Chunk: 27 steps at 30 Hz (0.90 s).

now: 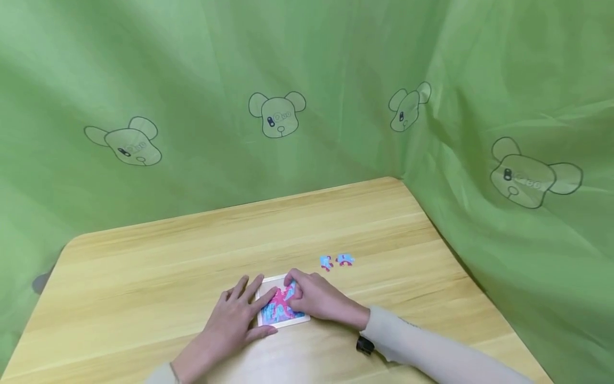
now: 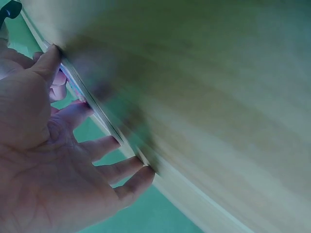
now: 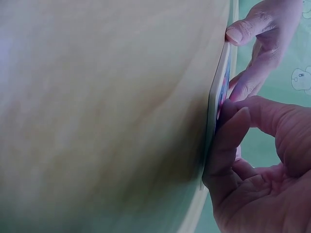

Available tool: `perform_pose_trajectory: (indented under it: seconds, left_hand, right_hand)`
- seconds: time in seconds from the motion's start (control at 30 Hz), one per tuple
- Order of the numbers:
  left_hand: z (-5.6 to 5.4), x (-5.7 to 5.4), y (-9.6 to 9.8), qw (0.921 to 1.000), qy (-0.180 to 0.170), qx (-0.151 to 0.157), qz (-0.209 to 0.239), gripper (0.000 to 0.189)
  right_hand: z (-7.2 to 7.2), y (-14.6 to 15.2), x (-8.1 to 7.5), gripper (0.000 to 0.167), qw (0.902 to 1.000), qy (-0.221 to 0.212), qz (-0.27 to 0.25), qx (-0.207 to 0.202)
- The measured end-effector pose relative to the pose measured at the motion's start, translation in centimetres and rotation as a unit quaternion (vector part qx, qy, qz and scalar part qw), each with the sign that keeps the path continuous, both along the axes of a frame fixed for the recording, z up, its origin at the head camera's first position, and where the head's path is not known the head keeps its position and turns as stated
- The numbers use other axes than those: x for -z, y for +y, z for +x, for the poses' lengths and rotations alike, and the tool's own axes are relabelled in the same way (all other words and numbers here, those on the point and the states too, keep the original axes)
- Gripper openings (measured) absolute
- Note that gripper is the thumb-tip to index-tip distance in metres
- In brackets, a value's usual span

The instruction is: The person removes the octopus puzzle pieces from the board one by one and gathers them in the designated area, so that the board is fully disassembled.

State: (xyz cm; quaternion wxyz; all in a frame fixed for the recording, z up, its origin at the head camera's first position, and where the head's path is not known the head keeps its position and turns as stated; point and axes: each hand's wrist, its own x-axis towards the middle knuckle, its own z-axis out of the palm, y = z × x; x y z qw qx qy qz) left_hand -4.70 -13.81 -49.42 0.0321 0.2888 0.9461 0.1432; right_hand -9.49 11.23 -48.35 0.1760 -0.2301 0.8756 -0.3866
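A square jigsaw puzzle (image 1: pixel 275 313) in pink, blue and purple lies in a shallow tray with a pale rim (image 1: pixel 287 324). Bare tray shows at its upper left. My left hand (image 1: pixel 232 317) is spread along the tray's left side, its fingers fairly straight, with the index finger reaching over the puzzle and the thumb by the near edge. On the right side, my right hand (image 1: pixel 318 296) has curled fingers and pinches a blue puzzle piece (image 1: pixel 290 291) at the puzzle's upper right. Those fingers hide much of the piece. The right wrist view shows thumb and index finger close together at the tray.
Two loose puzzle pieces, one blue and red (image 1: pixel 325 262) and another alike (image 1: pixel 344 260), lie beyond the right hand. The wooden table (image 1: pixel 192 256) has green curtains (image 1: pixel 211 106) behind and to the right. A black device (image 1: pixel 365 345) sits under the right wrist.
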Motion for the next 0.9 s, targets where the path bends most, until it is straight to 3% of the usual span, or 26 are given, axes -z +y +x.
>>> perform_pose_trajectory:
  seconds: [0.3, 0.63, 0.9]
  left_hand:
    - [-0.1, -0.4, 0.0, 0.9999, 0.013, 0.000, -0.002, 0.076]
    - [-0.2, -0.4, 0.2, 1.0000, 0.009, 0.000, -0.002, 0.076]
    - [0.1, -0.1, 0.1, 1.0000, 0.005, -0.003, -0.002, 0.078]
  right_hand:
    - [-0.1, 0.0, -0.2, 0.036, 1.0000, 0.009, -0.003, 0.002]
    - [-0.9, 0.6, -0.1, 0.048, 0.9998, -0.008, -0.014, 0.010]
    - [-1.3, 0.6, 0.1, 0.037, 0.9990, -0.040, -0.019, 0.012]
